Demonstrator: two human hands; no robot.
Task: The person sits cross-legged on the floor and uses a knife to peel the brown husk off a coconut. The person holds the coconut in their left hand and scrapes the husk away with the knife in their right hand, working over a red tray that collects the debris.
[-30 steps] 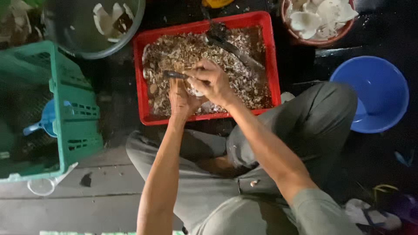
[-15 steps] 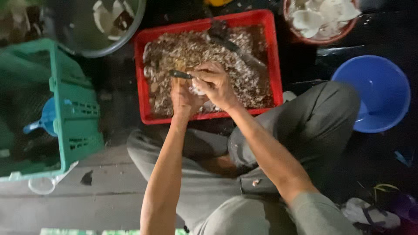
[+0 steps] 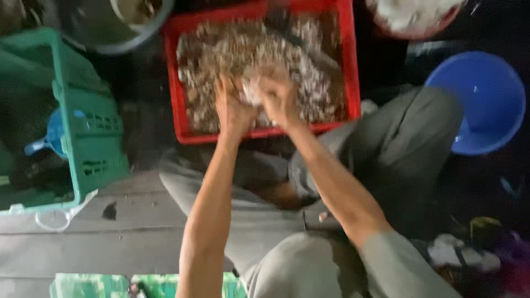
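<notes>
Red crate point(image 3: 175, 110) sits top centre on dark floor, heaped w/ pale brown-and-white shell bits point(image 3: 221, 49). Green slatted crate point(image 3: 91, 127) stands well apart at left, blue scoop point(image 3: 54, 132) inside it. Blue basin point(image 3: 486, 102) at right, grey metal bowl point(image 3: 94, 27) top left, reddish bowl point(image 3: 411, 25) top right (contents blurred). Both hands together over crate's near edge: left hand point(image 3: 232, 110) and right hand point(image 3: 281, 102) clamped round a small whitish piece point(image 3: 253, 91), touching each other; too blurred to tell exactly what it is
</notes>
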